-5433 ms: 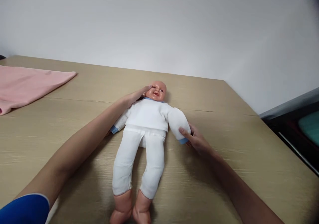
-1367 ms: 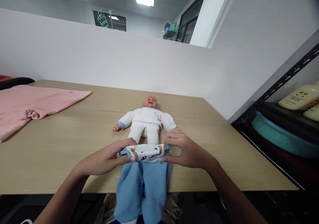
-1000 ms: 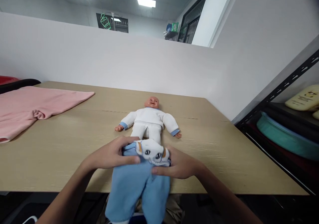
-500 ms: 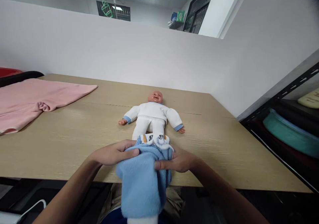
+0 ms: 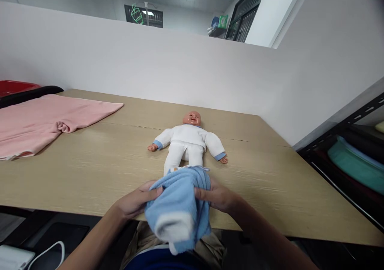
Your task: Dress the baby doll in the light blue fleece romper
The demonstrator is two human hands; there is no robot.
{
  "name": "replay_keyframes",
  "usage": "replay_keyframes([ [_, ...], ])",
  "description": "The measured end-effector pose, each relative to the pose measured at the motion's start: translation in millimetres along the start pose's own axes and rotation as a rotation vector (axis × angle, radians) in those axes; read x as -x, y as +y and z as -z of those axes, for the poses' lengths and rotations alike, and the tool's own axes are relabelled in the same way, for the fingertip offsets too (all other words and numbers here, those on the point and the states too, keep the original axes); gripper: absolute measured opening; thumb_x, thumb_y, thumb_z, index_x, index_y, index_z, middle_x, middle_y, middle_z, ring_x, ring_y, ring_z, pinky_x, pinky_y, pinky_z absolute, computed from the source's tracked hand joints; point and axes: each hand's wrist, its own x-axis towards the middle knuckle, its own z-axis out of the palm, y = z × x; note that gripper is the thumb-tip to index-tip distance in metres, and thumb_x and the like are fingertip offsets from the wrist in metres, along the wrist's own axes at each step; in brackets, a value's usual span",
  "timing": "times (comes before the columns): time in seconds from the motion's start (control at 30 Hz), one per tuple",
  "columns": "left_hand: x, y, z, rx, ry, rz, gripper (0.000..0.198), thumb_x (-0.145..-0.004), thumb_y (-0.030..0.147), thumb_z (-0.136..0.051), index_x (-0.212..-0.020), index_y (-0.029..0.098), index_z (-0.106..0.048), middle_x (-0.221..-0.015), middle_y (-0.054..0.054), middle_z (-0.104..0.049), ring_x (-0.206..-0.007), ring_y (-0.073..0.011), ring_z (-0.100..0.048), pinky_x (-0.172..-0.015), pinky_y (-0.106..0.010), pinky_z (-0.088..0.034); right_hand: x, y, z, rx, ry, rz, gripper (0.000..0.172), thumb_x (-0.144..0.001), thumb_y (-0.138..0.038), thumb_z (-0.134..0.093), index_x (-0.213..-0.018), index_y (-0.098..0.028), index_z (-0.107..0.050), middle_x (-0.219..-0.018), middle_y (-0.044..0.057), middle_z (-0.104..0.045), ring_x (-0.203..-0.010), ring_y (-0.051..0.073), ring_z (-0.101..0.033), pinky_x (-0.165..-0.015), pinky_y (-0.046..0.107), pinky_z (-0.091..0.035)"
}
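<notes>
A light blue fleece baby garment with white trim is bunched between my two hands at the table's front edge. My left hand grips its left side, thumb on top and fingers underneath. On the other side, my right hand holds it the same way, with the fingers mostly hidden by cloth. Just beyond lies a baby doll on its back, arms spread, in a white top with blue cuffs. The garment's far edge covers the doll's lower legs from view; whether the feet are inside it I cannot tell.
A pink cloth garment lies spread on the wooden table at the left, near a red container. A low wall borders the table's back. On the right, a dark shelf holds a teal item.
The garment's lower end has risen and folded up toward my hands, bringing its white trim into view. The patterned far edge has turned mostly out of sight. My view has shifted slightly left.
</notes>
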Motion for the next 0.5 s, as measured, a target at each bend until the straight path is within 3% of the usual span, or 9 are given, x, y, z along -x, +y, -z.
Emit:
replay_keyframes([
  [0.07, 1.2, 0.5, -1.1, -0.044, -0.087, -0.017, 0.068, -0.077, 0.069, -0.091, -0.119, 0.015, -0.083, -0.105, -0.01, -0.083, -0.092, -0.0217, -0.073, -0.084, -0.027, -0.057, -5.2, 4.9, -8.1, -0.087, 0.153, -0.05, 0.064, -0.086, -0.066, -0.085, -0.131, -0.021, -0.073, -0.128, 0.011, -0.08, -0.126, 0.029, -0.073, -0.12, 0.05, -0.052],
  [0.13, 0.9, 0.8, -3.7, -0.064, -0.155, -0.067, 0.082, -0.065, 0.071, -0.097, -0.124, 0.017, -0.08, -0.101, -0.009, -0.082, -0.09, -0.0232, -0.072, -0.08, -0.029, -0.057, -10.1, 9.3, -14.5, -0.11, 0.194, -0.083, 0.061, -0.086, -0.066, -0.085, -0.127, -0.023, -0.075, -0.125, 0.011, -0.081, -0.125, 0.029, -0.074, -0.122, 0.051, -0.051],
  [0.2, 1.4, 1.7, -8.4, -0.048, -0.082, -0.111, 0.086, -0.062, 0.068, -0.099, -0.129, 0.018, -0.077, -0.102, -0.009, -0.081, -0.094, -0.027, -0.074, -0.083, -0.032, -0.058, -11.4, 10.5, -17.2, -0.057, 0.173, -0.064, 0.055, -0.086, -0.065, -0.085, -0.128, -0.029, -0.077, -0.128, 0.009, -0.081, -0.13, 0.03, -0.072, -0.124, 0.052, -0.049],
  [0.27, 4.7, 2.8, -14.8, -0.011, 0.067, -0.107, 0.082, -0.07, 0.068, -0.094, -0.132, 0.018, -0.074, -0.108, -0.012, -0.082, -0.103, -0.032, -0.075, -0.093, -0.039, -0.059, -7.7, 7.1, -17.9, 0.041, 0.115, -0.031, 0.051, -0.089, -0.063, -0.084, -0.131, -0.036, -0.077, -0.134, 0.006, -0.08, -0.135, 0.031, -0.07, -0.124, 0.051, -0.049],
  [0.37, 15.1, 2.7, -24.3, 0.048, 0.135, -0.049, 0.078, -0.074, 0.066, -0.092, -0.133, 0.018, -0.073, -0.119, -0.015, -0.081, -0.113, -0.036, -0.075, -0.104, -0.045, -0.058, 1.9, -3.5, -23.0, 0.2, 0.002, 0.041, 0.07, -0.083, -0.052, -0.091, -0.147, -0.037, -0.067, -0.152, 0.006, -0.07, -0.144, 0.032, -0.064, -0.126, 0.05, -0.046],
  [0.43, 22.2, 1.1, -29.1, 0.04, 0.118, -0.03, 0.077, -0.073, 0.064, -0.093, -0.13, 0.017, -0.074, -0.122, -0.016, -0.08, -0.118, -0.0365, -0.073, -0.108, -0.045, -0.056, 5.8, -9.6, -31.3, 0.31, 0.065, 0.081, 0.083, -0.076, -0.039, -0.097, -0.152, -0.033, -0.063, -0.155, 0.007, -0.068, -0.143, 0.033, -0.064, -0.126, 0.049, -0.047],
  [0.5, 26.2, -0.9, -32.8, -0.064, 0.133, -0.033, 0.072, -0.074, 0.061, -0.094, -0.127, 0.017, -0.075, -0.124, -0.015, -0.08, -0.12, -0.0355, -0.072, -0.111, -0.044, -0.054, 5.3, -12.6, -41.1, 0.462, 0.275, 0.105, 0.066, -0.078, -0.027, -0.091, -0.141, -0.027, -0.071, -0.141, 0.008, -0.077, -0.13, 0.032, -0.071, -0.118, 0.048, -0.054],
])
